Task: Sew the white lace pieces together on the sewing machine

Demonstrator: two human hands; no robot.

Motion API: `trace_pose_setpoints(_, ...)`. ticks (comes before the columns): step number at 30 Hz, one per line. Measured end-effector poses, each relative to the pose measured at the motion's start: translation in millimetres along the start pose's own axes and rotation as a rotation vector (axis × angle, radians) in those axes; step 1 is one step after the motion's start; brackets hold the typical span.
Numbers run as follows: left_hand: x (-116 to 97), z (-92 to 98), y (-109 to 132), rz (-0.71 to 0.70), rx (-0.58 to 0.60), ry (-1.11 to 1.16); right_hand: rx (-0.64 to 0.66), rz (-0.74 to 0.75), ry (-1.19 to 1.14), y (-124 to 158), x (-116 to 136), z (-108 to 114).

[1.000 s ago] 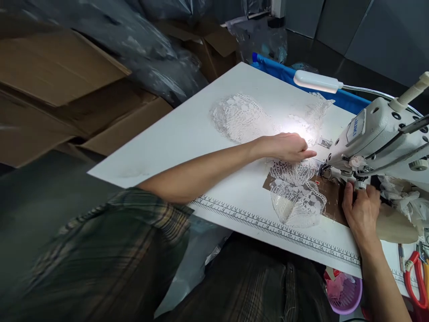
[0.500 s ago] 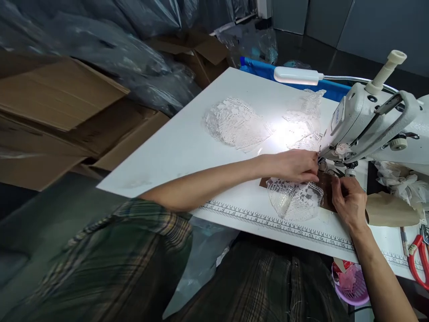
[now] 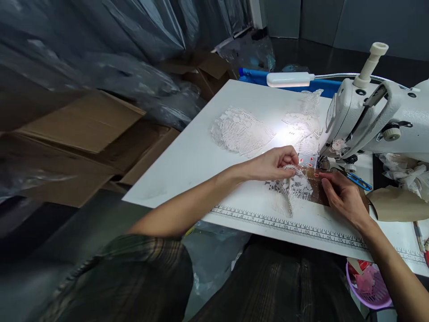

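The left hand [image 3: 278, 164] is holding the lace [image 3: 297, 187] pinched in its fingers, to the left of the machine [image 3: 342, 112]. The right hand [image 3: 345, 196] is lying over the brown plate [image 3: 317, 191] in front of the machine, its fingers staying narrow; whether they are gripping anything, I cannot tell.

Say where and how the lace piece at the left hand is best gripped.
Probably pinch the lace piece by its upper edge, coming from the left, as the left hand does: it looks thin and folded, its lower part drops toward the ruler markings, and the sewing machine stands on the right.
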State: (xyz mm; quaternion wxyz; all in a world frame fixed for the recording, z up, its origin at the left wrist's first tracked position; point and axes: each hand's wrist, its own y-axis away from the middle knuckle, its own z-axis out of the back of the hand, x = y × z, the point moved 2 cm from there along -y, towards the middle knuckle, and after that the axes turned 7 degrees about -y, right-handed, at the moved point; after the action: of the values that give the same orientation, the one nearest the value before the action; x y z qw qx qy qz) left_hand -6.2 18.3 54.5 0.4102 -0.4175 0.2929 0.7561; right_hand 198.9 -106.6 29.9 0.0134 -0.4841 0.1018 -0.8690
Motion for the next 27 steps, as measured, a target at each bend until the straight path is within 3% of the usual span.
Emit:
trace_pose_setpoints(6, -3, -2.2, 2, -0.092, 0.056, 0.061, 0.195, -0.022, -0.136, -6, 10, -13)
trace_pose_setpoints(15, -8, -2.6, 8, -0.063, 0.042, -0.025, 0.243, -0.136, -0.235, -8, 23, -26)
trace_pose_setpoints(27, -13, 3.8, 4, -0.263, 0.026, -0.312, 0.291, 0.046, -0.084, -2, 24, -25)
